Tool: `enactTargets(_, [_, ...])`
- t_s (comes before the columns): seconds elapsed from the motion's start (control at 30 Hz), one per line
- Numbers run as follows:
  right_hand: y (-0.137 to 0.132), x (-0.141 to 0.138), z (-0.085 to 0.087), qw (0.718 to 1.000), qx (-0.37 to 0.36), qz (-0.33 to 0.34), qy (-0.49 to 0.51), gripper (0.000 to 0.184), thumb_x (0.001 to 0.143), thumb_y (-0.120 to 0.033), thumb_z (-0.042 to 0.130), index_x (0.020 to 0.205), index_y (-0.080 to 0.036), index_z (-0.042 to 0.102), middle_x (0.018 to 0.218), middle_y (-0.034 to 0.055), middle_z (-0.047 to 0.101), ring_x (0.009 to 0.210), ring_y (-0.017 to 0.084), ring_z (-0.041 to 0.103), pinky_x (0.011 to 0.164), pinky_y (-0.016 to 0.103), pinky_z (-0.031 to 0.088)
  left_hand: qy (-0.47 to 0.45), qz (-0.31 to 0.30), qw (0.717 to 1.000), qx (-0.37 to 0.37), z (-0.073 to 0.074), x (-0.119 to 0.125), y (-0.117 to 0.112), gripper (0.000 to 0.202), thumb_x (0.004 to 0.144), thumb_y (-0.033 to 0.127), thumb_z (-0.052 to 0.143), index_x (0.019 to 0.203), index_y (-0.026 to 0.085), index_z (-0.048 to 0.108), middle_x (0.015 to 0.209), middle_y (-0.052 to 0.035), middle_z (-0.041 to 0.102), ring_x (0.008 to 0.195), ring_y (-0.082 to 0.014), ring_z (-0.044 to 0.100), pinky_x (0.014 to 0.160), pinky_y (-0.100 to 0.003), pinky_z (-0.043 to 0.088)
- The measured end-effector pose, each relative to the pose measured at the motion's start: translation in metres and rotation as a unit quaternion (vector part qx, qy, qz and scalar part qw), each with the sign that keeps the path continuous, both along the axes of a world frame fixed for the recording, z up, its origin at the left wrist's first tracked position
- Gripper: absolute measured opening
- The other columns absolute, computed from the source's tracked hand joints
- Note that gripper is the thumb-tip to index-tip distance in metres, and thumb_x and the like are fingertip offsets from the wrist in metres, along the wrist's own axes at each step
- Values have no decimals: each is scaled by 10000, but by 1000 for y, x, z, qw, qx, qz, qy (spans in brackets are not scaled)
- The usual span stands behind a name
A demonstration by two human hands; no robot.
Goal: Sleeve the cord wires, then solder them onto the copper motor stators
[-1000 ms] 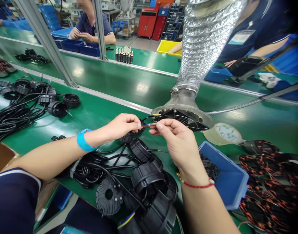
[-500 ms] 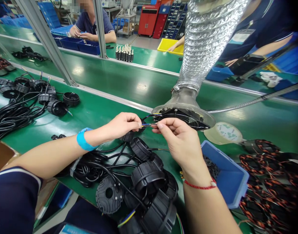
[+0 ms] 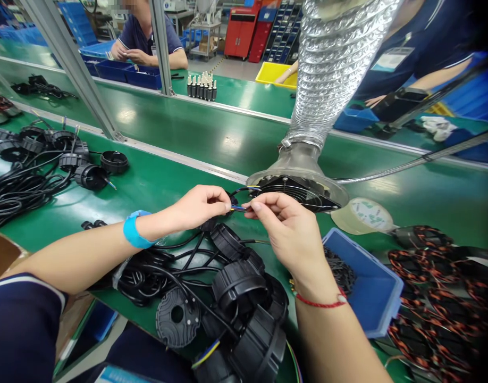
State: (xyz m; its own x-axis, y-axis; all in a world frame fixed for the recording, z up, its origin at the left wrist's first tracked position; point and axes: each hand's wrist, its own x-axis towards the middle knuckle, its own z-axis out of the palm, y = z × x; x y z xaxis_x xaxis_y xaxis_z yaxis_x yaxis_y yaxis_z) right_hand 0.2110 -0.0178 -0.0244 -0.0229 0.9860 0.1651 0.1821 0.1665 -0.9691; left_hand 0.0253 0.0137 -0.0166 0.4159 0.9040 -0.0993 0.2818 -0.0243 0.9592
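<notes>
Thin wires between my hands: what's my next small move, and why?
Perhaps ease the right hand open slightly to check the wires: the left hand pinches them, so they should stay steady, but only a short stretch shows before the right fingers cover them.

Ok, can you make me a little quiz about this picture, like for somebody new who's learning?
1. True or false: the red bracelet is on the person's left arm.
2. What is the left hand pinching?
3. Fill in the missing word: the nearby bin holding small black pieces is coloured ____.

Key:
1. False; it is on the right arm.
2. Thin wires.
3. Blue.
</notes>
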Motion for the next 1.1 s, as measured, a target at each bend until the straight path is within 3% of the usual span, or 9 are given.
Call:
enactTargets(0.17, [0,-6,-10,998,22,-49,-18,135,819,-331,637,824,-196,633,763,13,691,708,148,665,680,284,518,-32,47,997,-51,6,3,0,90,735,140,562,651,126,590,629,21,561,629,-81,494,646,-224,376])
enactTargets(0.37, [1,-18,-17,992,51,-76,83,133,813,-323,654,808,-195,620,787,20,714,698,138,680,702,287,561,-62,54,994,-78,9,5,1,104,724,90,564,627,118,591,606,25,571,608,-71,503,653,-220,389])
enactTargets(0.57, [6,-18,-20,991,-25,-18,127,172,745,-350,718,760,-190,658,731,12,699,674,133,649,670,275,546,-70,58,993,-79,4,3,1,69,724,121,602,656,119,612,613,25,578,615,-77,509,652,-227,384])
enactTargets(0.73, [10,-11,-21,981,-92,-20,168,219,658,-369,784,712,-186,678,587,-41,592,506,72,499,482,197,425,-56,56,994,-78,5,3,1,76,726,134,590,653,123,607,610,24,572,608,-78,498,652,-230,380])
enactTargets(0.8, [10,-11,-20,973,-106,-18,205,236,659,-386,783,738,-189,678,601,-38,609,520,78,531,495,199,439,-51,44,995,-72,5,2,1,83,719,141,581,639,126,599,607,26,562,607,-79,492,645,-230,373])
enactTargets(0.9, [8,-11,-18,974,-78,-30,211,227,668,-377,781,747,-191,677,718,-8,681,621,94,608,582,211,486,-49,28,996,-64,4,2,2,85,709,158,574,631,130,592,620,24,557,616,-82,490,647,-232,371])
enactTargets(1.1, [6,-12,-16,986,-14,-39,161,175,728,-348,745,750,-197,658,730,0,696,640,106,625,609,228,490,-53,22,996,-66,3,1,2,64,686,170,566,636,133,578,627,22,538,632,-87,475,661,-238,368])
